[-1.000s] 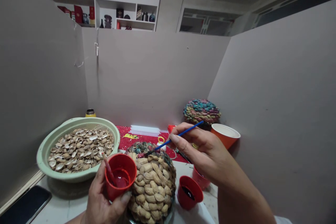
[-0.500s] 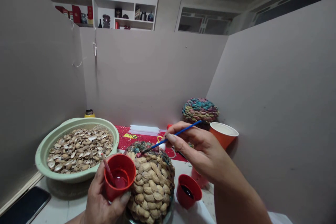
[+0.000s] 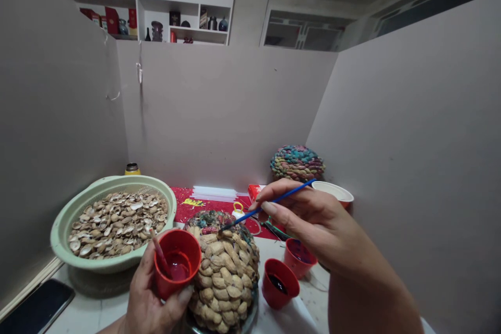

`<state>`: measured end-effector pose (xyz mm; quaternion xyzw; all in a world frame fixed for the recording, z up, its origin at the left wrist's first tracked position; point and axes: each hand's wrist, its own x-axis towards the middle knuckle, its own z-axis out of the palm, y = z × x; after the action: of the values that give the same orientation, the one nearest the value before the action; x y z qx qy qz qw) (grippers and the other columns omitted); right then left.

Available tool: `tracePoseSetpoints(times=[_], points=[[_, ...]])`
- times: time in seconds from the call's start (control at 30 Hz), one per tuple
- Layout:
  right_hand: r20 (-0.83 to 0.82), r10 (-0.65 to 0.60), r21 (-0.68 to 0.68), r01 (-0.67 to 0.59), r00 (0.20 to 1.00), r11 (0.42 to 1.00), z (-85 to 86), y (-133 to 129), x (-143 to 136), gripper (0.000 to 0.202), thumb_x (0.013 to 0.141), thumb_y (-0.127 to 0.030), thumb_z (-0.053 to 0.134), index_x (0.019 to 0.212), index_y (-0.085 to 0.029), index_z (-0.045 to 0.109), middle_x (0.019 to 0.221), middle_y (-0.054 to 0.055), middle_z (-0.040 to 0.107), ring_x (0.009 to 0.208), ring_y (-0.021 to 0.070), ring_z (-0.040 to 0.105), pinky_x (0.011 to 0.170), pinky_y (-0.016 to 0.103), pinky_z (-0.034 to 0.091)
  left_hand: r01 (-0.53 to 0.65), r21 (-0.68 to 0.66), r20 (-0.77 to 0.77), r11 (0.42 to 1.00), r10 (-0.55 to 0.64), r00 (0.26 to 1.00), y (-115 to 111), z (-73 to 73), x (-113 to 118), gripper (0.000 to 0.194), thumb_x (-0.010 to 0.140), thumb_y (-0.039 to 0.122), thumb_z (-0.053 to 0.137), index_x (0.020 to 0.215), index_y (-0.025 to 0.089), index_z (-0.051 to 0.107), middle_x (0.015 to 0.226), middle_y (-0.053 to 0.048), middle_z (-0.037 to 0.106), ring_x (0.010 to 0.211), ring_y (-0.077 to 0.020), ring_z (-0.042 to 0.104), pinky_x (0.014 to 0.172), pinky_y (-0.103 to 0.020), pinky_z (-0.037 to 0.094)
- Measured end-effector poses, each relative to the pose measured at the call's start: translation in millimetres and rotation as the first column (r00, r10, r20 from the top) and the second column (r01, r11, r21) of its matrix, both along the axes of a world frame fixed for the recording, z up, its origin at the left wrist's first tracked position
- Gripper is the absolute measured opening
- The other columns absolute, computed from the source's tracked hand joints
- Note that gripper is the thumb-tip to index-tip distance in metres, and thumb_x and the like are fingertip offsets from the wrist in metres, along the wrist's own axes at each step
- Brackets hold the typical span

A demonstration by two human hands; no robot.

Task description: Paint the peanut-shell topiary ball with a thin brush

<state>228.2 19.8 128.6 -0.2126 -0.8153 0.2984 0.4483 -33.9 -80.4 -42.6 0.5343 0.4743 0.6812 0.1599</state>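
Note:
My left hand (image 3: 151, 292) grips a small red cup (image 3: 178, 258) with reddish liquid and a stick-like handle (image 3: 157, 250) leaning inside it. Pinched between the fingers of my right hand (image 3: 301, 216) is a blue paintbrush (image 3: 270, 203), its dark tip at the upper part of a rounded form covered in peanut shells (image 3: 225, 282). The shells facing me are plain tan; those near the top and right edge are coloured red, green and blue. Two more red cups stand to the right, one with dark liquid (image 3: 278, 284), the other with purplish liquid (image 3: 300, 258).
At left sits a green basin (image 3: 58, 235) of loose shell halves, with a phone (image 3: 37, 305) in front. Behind are a red cloth (image 3: 183, 214), white sticks (image 3: 214, 193) and a multicoloured shell-covered form (image 3: 297, 163). An orange tub (image 3: 332, 191) stands behind my right hand. Grey panels enclose three sides.
My right hand and the brush have shifted right, bringing the tip from the coloured shells onto tan ones. The purplish cup shows more fully. My left hand still holds its cup.

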Motion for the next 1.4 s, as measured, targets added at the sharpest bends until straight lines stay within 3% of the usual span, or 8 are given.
tracePoseSetpoints(times=[0.13, 0.27, 0.43, 0.57, 0.8, 1.03, 1.13, 1.4], points=[[0.026, 0.029, 0.021, -0.030, 0.999, 0.999, 0.2, 0, 1, 0.013, 0.097, -0.029, 0.064, 0.096, -0.021, 0.074, 0.091, 0.004, 0.069, 0.079, 0.0133, 0.067, 0.067, 0.022, 0.054, -0.017, -0.005, 0.014, 1.000, 0.017, 1.000, -2, 1.1, 0, 0.065, 0.075, 0.031, 0.086, 0.134, 0.023, 0.059, 0.133, -0.009, 0.076, 0.120, -0.0253, 0.072, 0.103, -0.031, 0.057], [0.066, -0.001, 0.033, -0.001, 0.998, 0.999, 2.1, -1, 4, 0.014, 0.095, -0.027, 0.064, 0.092, -0.021, 0.076, 0.088, 0.005, 0.070, 0.078, 0.0149, 0.067, 0.063, 0.022, 0.054, -0.020, -0.028, 0.064, 0.999, 0.022, 0.998, -1, 4.6, 2, 0.056, 0.070, 0.032, 0.088, 0.120, 0.022, 0.064, 0.123, -0.011, 0.080, 0.114, -0.0306, 0.075, 0.098, -0.036, 0.061], [0.045, -0.038, -0.041, 0.039, 0.998, 0.998, 5.9, -2, 14, 0.015, 0.092, -0.032, 0.067, 0.091, -0.020, 0.076, 0.085, 0.006, 0.072, 0.072, 0.0158, 0.068, 0.061, 0.023, 0.056, -0.037, -0.027, 0.099, 0.999, 0.039, 0.994, 3, -0.9, 1, 0.054, 0.066, 0.027, 0.091, 0.113, 0.027, 0.063, 0.112, -0.003, 0.081, 0.117, -0.0266, 0.074, 0.100, -0.030, 0.058], [-0.010, -0.041, -0.073, 0.040, 0.999, 0.997, 6.5, -4, 14, 0.016, 0.090, -0.035, 0.070, 0.089, -0.020, 0.076, 0.080, 0.005, 0.072, 0.070, 0.0168, 0.068, 0.062, 0.025, 0.058, -0.014, -0.004, 0.092, 1.000, 0.014, 0.996, 1, 0.2, 0, 0.054, 0.068, 0.025, 0.090, 0.114, 0.028, 0.063, 0.111, -0.002, 0.082, 0.113, -0.0257, 0.076, 0.097, -0.028, 0.060], [0.051, 0.018, 0.044, -0.020, 0.999, 0.999, 5.4, -2, 2, 0.014, 0.093, -0.024, 0.063, 0.090, -0.020, 0.075, 0.084, 0.004, 0.069, 0.073, 0.0133, 0.065, 0.061, 0.022, 0.051, -0.002, 0.033, 0.061, 0.999, 0.000, 0.998, -1, 3.0, 1, 0.054, 0.070, 0.022, 0.089, 0.117, 0.030, 0.063, 0.114, -0.001, 0.082, 0.112, -0.0254, 0.076, 0.094, -0.027, 0.061], [0.021, -0.013, 0.010, 0.012, 1.000, 1.000, 4.3, 0, 11, 0.013, 0.095, -0.024, 0.063, 0.092, -0.020, 0.074, 0.085, 0.003, 0.068, 0.078, 0.0131, 0.065, 0.064, 0.021, 0.050, -0.032, 0.008, 0.051, 0.999, 0.031, 0.998, 0, 5.4, 4, 0.054, 0.070, 0.027, 0.088, 0.119, 0.025, 0.066, 0.121, -0.007, 0.082, 0.110, -0.0279, 0.077, 0.093, -0.029, 0.063], [-0.018, -0.009, -0.011, 0.009, 1.000, 1.000, 2.6, 0, 9, 0.012, 0.095, -0.026, 0.064, 0.092, -0.019, 0.074, 0.085, 0.003, 0.069, 0.076, 0.0133, 0.066, 0.061, 0.021, 0.050, -0.040, 0.036, 0.065, 0.999, 0.038, 0.997, 0, 8.3, 6, 0.054, 0.072, 0.031, 0.087, 0.122, 0.026, 0.066, 0.120, -0.005, 0.081, 0.110, -0.0258, 0.077, 0.094, -0.027, 0.061], [-0.038, 0.077, -0.085, -0.080, 0.996, 0.993, -0.7, 2, -10, 0.016, 0.094, -0.032, 0.069, 0.085, -0.019, 0.067, 0.071, -0.001, 0.066, 0.066, 0.0092, 0.062, 0.061, 0.018, 0.048, -0.063, 0.110, -0.124, 0.992, 0.077, 0.989, 4, 3.4, 0, 0.063, 0.075, 0.022, 0.085, 0.133, 0.030, 0.059, 0.122, -0.004, 0.081, 0.106, -0.0222, 0.078, 0.090, -0.022, 0.061]])
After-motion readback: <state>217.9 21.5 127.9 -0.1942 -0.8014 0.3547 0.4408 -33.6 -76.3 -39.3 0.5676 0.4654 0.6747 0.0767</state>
